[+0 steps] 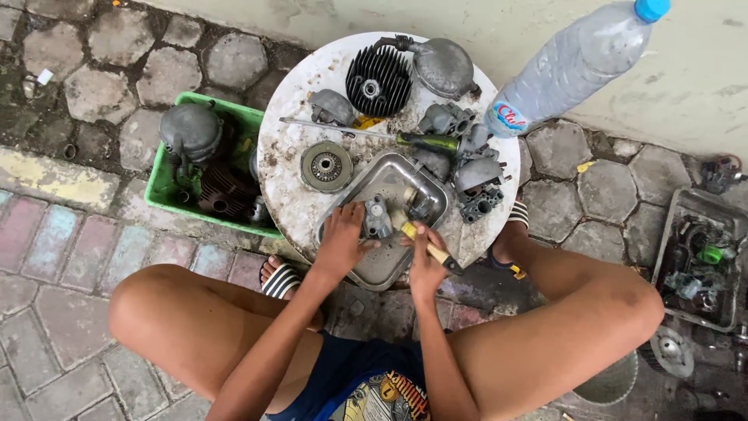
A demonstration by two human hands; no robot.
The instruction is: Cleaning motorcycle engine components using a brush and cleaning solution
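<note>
Knees frame my left hand (340, 243) gripping a grey carburettor part (378, 219) in the metal tray (387, 265); my right hand (425, 261) clasps a brush (425, 246), angled toward it from the right.

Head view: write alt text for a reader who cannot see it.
A seated person's left hand steadies a small metal engine part in a metal tray while the right hand holds a brush, on a round white table strewn with engine parts.

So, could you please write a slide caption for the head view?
Left hand steadies a small metal part in a steel tray; right hand holds a brush.
</note>
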